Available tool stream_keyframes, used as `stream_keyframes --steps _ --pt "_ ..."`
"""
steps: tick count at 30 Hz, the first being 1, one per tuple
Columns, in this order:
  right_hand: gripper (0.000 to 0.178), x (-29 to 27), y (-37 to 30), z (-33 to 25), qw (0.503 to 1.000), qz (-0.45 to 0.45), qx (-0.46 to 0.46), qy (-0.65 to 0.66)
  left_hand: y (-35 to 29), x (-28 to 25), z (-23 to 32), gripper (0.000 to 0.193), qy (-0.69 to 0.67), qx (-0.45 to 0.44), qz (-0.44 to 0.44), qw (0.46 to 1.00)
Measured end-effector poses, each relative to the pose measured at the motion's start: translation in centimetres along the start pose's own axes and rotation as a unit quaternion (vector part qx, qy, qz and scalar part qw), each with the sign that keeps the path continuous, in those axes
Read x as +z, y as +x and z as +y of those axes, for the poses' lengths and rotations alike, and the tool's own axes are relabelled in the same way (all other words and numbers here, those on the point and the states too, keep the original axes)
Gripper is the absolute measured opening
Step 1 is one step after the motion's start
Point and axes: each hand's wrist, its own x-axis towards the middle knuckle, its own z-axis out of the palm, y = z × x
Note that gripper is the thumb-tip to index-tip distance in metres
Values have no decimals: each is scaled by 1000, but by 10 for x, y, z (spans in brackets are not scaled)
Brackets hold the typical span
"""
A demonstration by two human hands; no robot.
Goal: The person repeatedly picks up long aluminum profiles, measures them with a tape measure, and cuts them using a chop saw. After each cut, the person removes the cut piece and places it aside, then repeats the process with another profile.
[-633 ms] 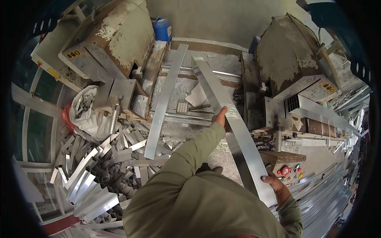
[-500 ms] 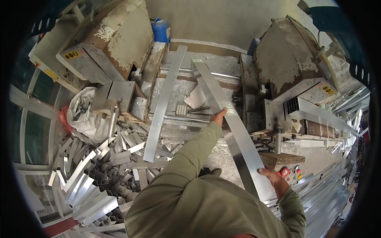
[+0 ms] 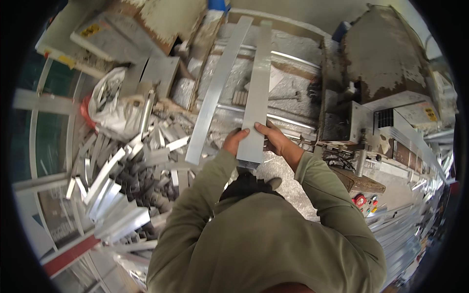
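A long silver aluminium profile (image 3: pixel 258 83) points away from me, its near end just in front of my body. My left hand (image 3: pixel 235 140) grips its left edge close to that end, thumb on the top face. On the opposite edge my right hand (image 3: pixel 277 141) grips it too, thumb on top and fingers partly hidden beneath. Left of it lies a second aluminium profile (image 3: pixel 220 90), slanted across the rails and touched by neither hand. The far ends of the two profiles are close together.
Worn saw machines stand on the left (image 3: pixel 163 24) and right (image 3: pixel 386 58). Metal rails (image 3: pixel 293 118) cross between them. Offcuts (image 3: pixel 141 180) heap at lower left beside a white sack (image 3: pixel 115 105). A control box with a red button (image 3: pixel 360 200) and long profiles (image 3: pixel 398 229) are at right.
The held profile has swung from a slant toward lower right to nearly straight ahead. My right hand has moved left and forward, my left hand nearer, so both now hold its near end.
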Motion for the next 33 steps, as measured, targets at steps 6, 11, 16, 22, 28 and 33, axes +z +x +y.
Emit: stream_keyframes --steps 6,11,16,22,28,33 --pt "91 12 -4 45 967 32 32 -249 -16 -91 -52 95 145 58 212 965" --pt "77 -57 -71 110 968 90 118 -204 -14 -194 -64 90 120 24 173 977" --pt "73 -112 -155 182 934 291 188 -85 8 -267 -74 62 152 -24 94 984" --pt "60 -141 -256 202 905 412 102 -10 34 -286 -72 87 267 -33 320 908" --pt "30 -194 -325 117 773 564 -236 167 14 -253 -72 75 394 101 417 813" --pt "42 -307 -354 22 736 543 -334 229 -33 -222 -68 73 436 123 479 752"
